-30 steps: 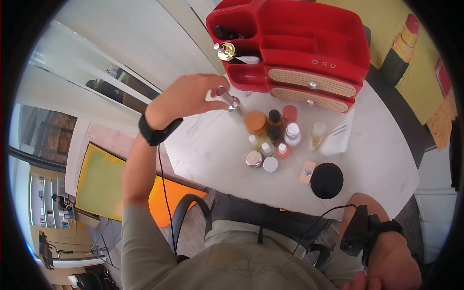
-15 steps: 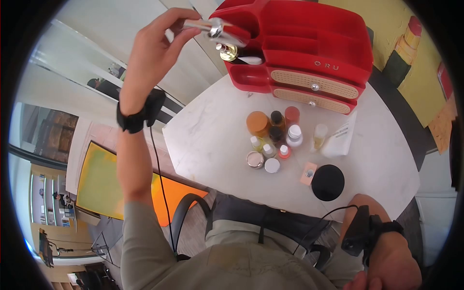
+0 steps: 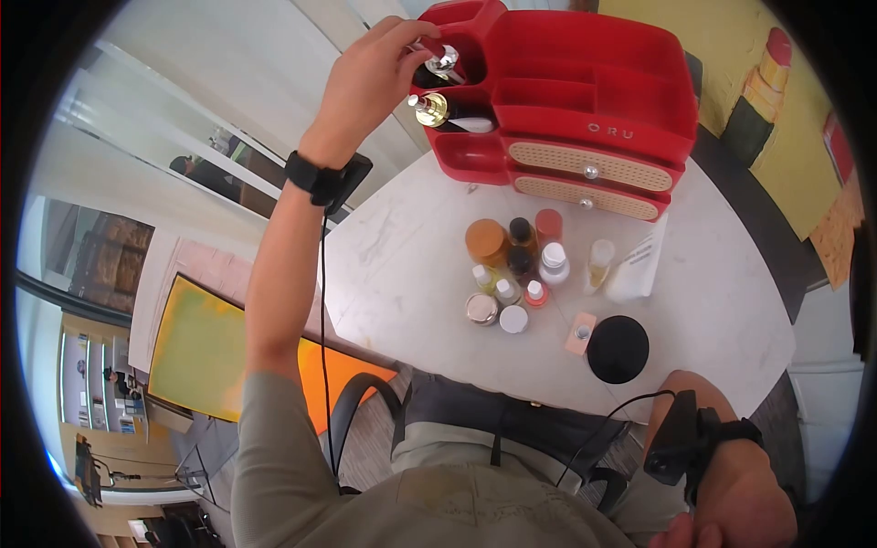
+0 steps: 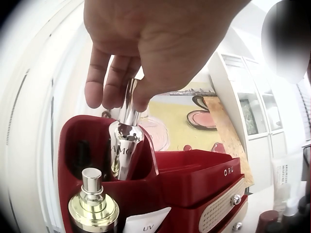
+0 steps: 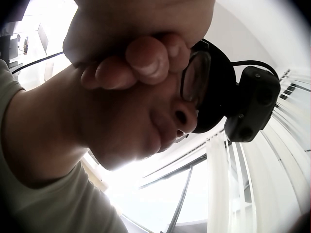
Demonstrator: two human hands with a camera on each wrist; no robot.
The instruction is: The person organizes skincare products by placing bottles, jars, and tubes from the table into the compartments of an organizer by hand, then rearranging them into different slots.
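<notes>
This looks like an office or studio with a make-up corner; which of the two is unclear. A white marble-patterned tabletop (image 3: 402, 292) bears a red plastic cosmetics organiser (image 3: 639, 87) lettered ORU and small bottles and jars (image 3: 520, 259), near a yellow panel (image 3: 804, 173) painted with a lipstick. Lit wall shelving (image 3: 98, 388), a tall white glass-fronted cabinet (image 4: 257, 99) and white vertical blinds (image 5: 221, 174) surround it.
</notes>
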